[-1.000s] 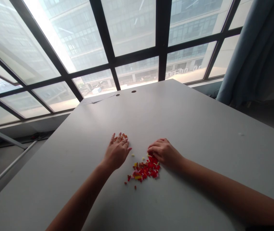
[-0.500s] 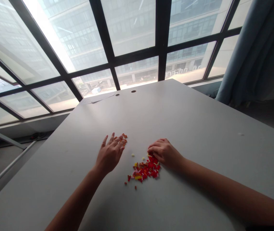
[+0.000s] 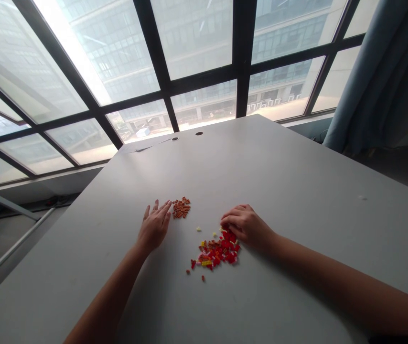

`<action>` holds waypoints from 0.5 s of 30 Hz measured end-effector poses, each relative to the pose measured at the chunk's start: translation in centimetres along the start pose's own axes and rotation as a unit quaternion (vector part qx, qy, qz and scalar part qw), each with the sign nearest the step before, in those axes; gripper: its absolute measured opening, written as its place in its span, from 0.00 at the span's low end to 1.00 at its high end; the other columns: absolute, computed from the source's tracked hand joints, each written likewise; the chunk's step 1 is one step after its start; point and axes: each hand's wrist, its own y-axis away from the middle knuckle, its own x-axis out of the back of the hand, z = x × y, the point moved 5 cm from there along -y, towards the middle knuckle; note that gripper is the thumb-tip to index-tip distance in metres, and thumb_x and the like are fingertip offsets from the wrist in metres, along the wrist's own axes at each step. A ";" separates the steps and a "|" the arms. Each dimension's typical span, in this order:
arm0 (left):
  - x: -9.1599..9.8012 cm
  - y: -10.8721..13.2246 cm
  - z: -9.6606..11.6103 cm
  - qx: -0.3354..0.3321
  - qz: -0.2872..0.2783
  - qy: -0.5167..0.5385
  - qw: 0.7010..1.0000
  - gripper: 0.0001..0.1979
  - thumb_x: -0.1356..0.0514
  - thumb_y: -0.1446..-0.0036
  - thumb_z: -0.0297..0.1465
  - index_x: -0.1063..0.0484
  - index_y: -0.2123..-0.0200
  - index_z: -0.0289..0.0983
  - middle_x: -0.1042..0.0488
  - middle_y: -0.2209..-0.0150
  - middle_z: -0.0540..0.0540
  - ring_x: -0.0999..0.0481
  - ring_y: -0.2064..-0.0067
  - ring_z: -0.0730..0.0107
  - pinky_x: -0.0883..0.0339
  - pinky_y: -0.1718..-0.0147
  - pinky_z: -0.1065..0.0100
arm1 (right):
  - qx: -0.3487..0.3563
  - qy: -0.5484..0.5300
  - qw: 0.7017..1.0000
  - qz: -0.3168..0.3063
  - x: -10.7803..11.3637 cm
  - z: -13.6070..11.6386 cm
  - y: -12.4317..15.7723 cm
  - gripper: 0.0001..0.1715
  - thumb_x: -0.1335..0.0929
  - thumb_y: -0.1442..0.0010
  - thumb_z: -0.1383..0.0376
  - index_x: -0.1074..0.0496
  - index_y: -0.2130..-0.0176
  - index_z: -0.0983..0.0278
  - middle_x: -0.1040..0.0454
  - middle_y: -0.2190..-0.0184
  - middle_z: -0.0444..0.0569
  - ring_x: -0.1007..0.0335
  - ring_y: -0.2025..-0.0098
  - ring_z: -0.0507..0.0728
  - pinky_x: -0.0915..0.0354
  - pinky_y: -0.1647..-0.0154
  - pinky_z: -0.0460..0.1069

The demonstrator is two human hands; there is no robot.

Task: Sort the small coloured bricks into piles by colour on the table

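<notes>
**Small orange bricks [image 3: 181,208] lie apart from a red heap [image 3: 218,252] on a pale desk [image 3: 297,200]**

The orange pieces are tiny plastic toy bricks, gathered in a tight, compact patch toward the far side of the desk's middle. Just nearer and to the right, the red heap spreads looser: mostly red bricks, mixed with some orange, yellow and pale ones. A few stray bricks [image 3: 203,278] sit off its near edge, and a pale yellow one [image 3: 198,229] lies alone between the two groups.

The left hand [image 3: 155,226] rests palm down on the desk, just beside the orange patch but not touching it. Its fingers [image 3: 161,210] are spread and open, gripping nothing. The right hand [image 3: 247,225] lies on the far right edge of the red heap, its forearm stretched in from the right. Its fingers [image 3: 230,218] curl loosely and touch the bricks there; the hand hides whether any brick is held beneath them.
</notes>
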 end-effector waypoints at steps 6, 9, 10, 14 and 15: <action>-0.9 -2.5 -0.9 0.003 -0.008 0.016 1.000 0.23 0.59 0.35 0.35 0.41 0.39 0.40 0.38 0.38 0.46 0.52 0.33 0.53 0.57 0.38 0.43 | 0.001 -0.004 1.000 0.001 0.0 0.0 0.1 0.11 0.35 0.43 0.73 0.24 0.67 0.61 0.21 0.64 0.47 0.28 0.62 0.55 0.45 0.53 0.54; -1.0 -3.0 -1.1 -0.024 -0.022 0.033 0.999 0.23 0.59 0.35 0.35 0.40 0.39 0.42 0.37 0.39 0.49 0.51 0.33 0.56 0.53 0.38 0.47 | 0.001 0.006 1.000 0.000 0.0 0.1 0.2 0.11 0.34 0.44 0.73 0.24 0.67 0.61 0.21 0.63 0.46 0.28 0.61 0.55 0.44 0.53 0.54; -0.8 -2.9 -1.1 -0.029 -0.021 0.038 0.999 0.24 0.60 0.35 0.35 0.40 0.39 0.41 0.38 0.38 0.49 0.52 0.33 0.57 0.52 0.38 0.48 | 0.000 0.008 1.000 0.000 0.0 0.0 0.1 0.11 0.34 0.44 0.73 0.24 0.67 0.61 0.21 0.63 0.46 0.28 0.61 0.55 0.44 0.53 0.54; 1.0 -1.1 -0.5 -0.026 0.014 0.042 0.999 0.24 0.59 0.34 0.36 0.43 0.38 0.39 0.41 0.37 0.45 0.56 0.32 0.56 0.53 0.38 0.47 | -0.002 0.007 1.000 0.002 0.1 0.0 0.1 0.10 0.34 0.43 0.73 0.24 0.67 0.61 0.21 0.64 0.47 0.28 0.61 0.55 0.45 0.53 0.54; 1.5 -0.4 0.3 -0.042 0.026 0.037 0.998 0.24 0.56 0.35 0.37 0.41 0.39 0.39 0.40 0.37 0.45 0.55 0.32 0.55 0.54 0.38 0.46 | -0.002 0.007 1.000 0.001 0.0 -0.1 0.1 0.10 0.34 0.43 0.73 0.24 0.66 0.61 0.21 0.63 0.47 0.28 0.61 0.55 0.45 0.52 0.55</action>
